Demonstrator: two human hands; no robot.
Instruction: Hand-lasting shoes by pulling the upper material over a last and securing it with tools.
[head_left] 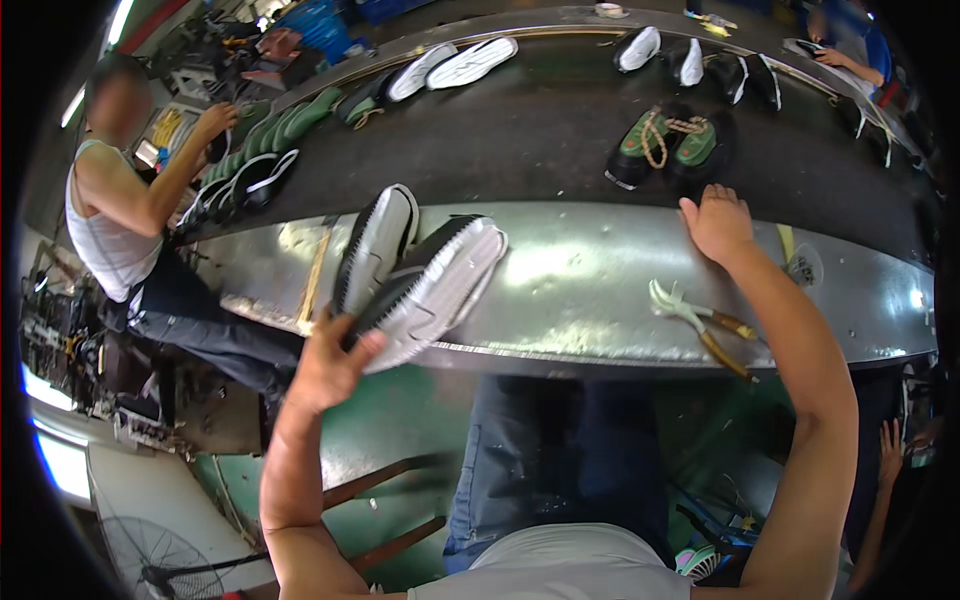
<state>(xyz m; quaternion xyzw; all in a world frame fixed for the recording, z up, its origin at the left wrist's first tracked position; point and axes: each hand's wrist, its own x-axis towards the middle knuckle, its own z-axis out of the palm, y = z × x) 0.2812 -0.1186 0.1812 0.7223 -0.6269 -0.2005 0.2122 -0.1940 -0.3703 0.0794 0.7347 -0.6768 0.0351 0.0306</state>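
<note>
My left hand [332,365] grips a pair of black shoes at their near ends, over the left part of the metal bench top. Their white soles face up: one shoe [372,255] stands behind, the other [440,290] lies tilted in front. The fingers behind the shoes are partly hidden. My right hand [720,222] lies palm down at the far edge of the bench, thumb apart, holding nothing. Just beyond it, a pair of green and black shoes with rope laces [665,145] sits on the dark belt. Pincers with brown handles [690,315] lie left of my right forearm.
The metal bench top [570,260] runs along the dark conveyor belt [500,150]. White-soled shoes [470,63] and more shoes [690,62] line its far side. Green shoes [300,118] stand left, near a co-worker [125,190]. Another person [850,50] works at far right.
</note>
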